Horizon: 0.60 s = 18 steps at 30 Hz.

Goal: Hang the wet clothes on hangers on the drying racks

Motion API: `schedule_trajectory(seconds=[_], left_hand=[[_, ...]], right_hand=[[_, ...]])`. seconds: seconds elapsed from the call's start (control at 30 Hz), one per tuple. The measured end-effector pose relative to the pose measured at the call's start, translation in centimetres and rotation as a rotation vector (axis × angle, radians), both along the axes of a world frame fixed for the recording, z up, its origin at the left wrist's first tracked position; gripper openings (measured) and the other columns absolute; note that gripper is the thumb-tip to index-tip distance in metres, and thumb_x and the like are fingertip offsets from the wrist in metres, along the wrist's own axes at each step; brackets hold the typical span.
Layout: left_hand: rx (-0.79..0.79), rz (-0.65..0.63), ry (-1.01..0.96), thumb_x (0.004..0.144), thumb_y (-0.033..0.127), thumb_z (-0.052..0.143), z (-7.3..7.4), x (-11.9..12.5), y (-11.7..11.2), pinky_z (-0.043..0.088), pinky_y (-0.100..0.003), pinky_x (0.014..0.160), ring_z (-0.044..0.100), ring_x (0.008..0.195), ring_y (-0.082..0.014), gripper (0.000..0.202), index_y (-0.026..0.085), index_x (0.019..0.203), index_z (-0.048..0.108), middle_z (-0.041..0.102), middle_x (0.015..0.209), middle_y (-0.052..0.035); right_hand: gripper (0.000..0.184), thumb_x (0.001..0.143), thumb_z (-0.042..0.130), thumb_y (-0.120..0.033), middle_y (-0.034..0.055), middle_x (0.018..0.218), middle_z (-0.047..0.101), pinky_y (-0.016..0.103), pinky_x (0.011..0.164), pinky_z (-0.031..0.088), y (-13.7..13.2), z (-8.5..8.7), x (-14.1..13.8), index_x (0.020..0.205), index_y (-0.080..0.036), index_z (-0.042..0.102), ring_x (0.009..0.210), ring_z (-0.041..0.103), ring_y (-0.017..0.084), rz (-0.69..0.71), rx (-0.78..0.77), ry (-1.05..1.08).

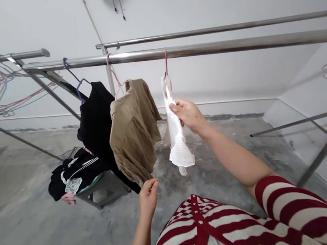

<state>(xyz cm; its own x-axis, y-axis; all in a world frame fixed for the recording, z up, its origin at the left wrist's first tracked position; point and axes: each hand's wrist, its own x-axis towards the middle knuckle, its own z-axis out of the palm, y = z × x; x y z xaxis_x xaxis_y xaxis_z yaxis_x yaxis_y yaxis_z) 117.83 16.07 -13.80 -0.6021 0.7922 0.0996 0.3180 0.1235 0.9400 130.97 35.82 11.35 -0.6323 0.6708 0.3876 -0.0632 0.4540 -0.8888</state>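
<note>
My right hand [189, 115] grips a thin white lace-edged garment [177, 137], which hangs from a pink wire hanger [167, 69] hooked over the steel rail [201, 48]. My left hand [149, 198] is lower down, its fingertips pinched together with nothing visible in them, just below the hem of a crumpled tan shirt [133, 131]. That shirt hangs from another pink hanger [114, 74]. Further left, a black garment [96, 123] hangs from a purple hanger [75, 81].
A grey plastic stool [102, 189] holds a heap of dark clothes [75, 175] left of the hanging garments. A second steel rail [217, 29] runs behind the first. Several coloured wire hangers [5, 98] dangle from the left rail. Steel rack legs slant down at both sides, above a rough concrete floor.
</note>
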Motion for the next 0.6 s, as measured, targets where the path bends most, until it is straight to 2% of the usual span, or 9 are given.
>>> schedule_trajectory(seconds=[0.1, 0.17, 0.23, 0.33, 0.43, 0.5, 0.6], left_hand=[[-0.124, -0.164, -0.024, 0.079, 0.047, 0.047, -1.4, 0.4, 0.3, 0.045, -0.031, 0.078, 0.058, 0.081, -0.0196, 0.036, 0.016, 0.083, 0.065, 0.065, 0.082, -0.0061], [-0.179, -0.290, -0.031, 0.079, 0.045, 0.047, -2.2, 1.3, 0.6, 0.044, -0.029, 0.070, 0.056, 0.070, -0.0171, 0.033, 0.016, 0.075, 0.063, 0.062, 0.069, -0.0026], [-0.229, -0.422, -0.033, 0.079, 0.044, 0.046, -2.7, 2.4, 1.0, 0.042, -0.026, 0.065, 0.052, 0.063, -0.0148, 0.033, 0.016, 0.068, 0.061, 0.057, 0.061, 0.0004], [-0.297, -0.611, -0.022, 0.078, 0.043, 0.046, -3.2, 4.0, 2.0, 0.039, -0.024, 0.061, 0.048, 0.059, -0.0127, 0.033, 0.016, 0.064, 0.059, 0.052, 0.057, 0.0025], [-0.355, -0.775, 0.004, 0.077, 0.044, 0.047, -3.1, 5.3, 3.5, 0.038, -0.023, 0.059, 0.046, 0.059, -0.0119, 0.032, 0.016, 0.067, 0.060, 0.051, 0.057, 0.0035], [-0.387, -0.865, 0.033, 0.078, 0.045, 0.047, -2.7, 6.0, 4.7, 0.038, -0.023, 0.060, 0.046, 0.059, -0.0120, 0.034, 0.016, 0.068, 0.061, 0.051, 0.058, 0.0035], [-0.416, -0.978, 0.094, 0.079, 0.048, 0.046, -1.7, 7.4, 6.8, 0.041, -0.024, 0.065, 0.049, 0.064, -0.0138, 0.036, 0.017, 0.068, 0.061, 0.054, 0.061, 0.0017]], right_hand=[[0.054, 0.084, 0.047, -0.062, -0.0033, 0.063, 0.052, 0.023, 0.054, 0.037, -0.7, -1.7, 1.4, 0.116, -0.019, 0.049, 0.053, 0.044, 0.009, -0.015, 0.041, -0.018], [0.056, 0.086, 0.047, -0.058, -0.0020, 0.069, 0.057, 0.023, 0.055, 0.039, -0.9, -4.4, 2.8, 0.124, -0.018, 0.044, 0.053, 0.046, 0.009, -0.062, 0.017, -0.041], [0.055, 0.087, 0.046, -0.054, -0.0016, 0.070, 0.059, 0.022, 0.054, 0.040, -1.1, -8.5, 4.5, 0.126, -0.016, 0.043, 0.051, 0.047, 0.008, -0.090, -0.068, -0.128], [0.044, 0.087, 0.046, -0.045, -0.0011, 0.067, 0.059, 0.022, 0.053, 0.040, -2.1, -15.8, 7.8, 0.116, -0.013, 0.052, 0.050, 0.048, 0.009, -0.135, -0.191, -0.383], [0.034, 0.086, 0.047, -0.033, 0.0025, 0.070, 0.064, 0.023, 0.059, 0.040, -4.7, -21.8, 11.5, 0.110, -0.012, 0.060, 0.060, 0.055, 0.012, -0.218, -0.188, -0.611], [0.033, 0.085, 0.047, -0.030, 0.0058, 0.079, 0.068, 0.025, 0.064, 0.041, -6.8, -24.1, 13.9, 0.110, -0.014, 0.062, 0.070, 0.060, 0.015, -0.258, -0.210, -0.728], [0.032, 0.086, 0.047, -0.032, 0.0082, 0.087, 0.071, 0.027, 0.067, 0.041, -9.3, -25.3, 17.4, 0.109, -0.017, 0.064, 0.077, 0.062, 0.019, -0.318, -0.211, -0.893]])
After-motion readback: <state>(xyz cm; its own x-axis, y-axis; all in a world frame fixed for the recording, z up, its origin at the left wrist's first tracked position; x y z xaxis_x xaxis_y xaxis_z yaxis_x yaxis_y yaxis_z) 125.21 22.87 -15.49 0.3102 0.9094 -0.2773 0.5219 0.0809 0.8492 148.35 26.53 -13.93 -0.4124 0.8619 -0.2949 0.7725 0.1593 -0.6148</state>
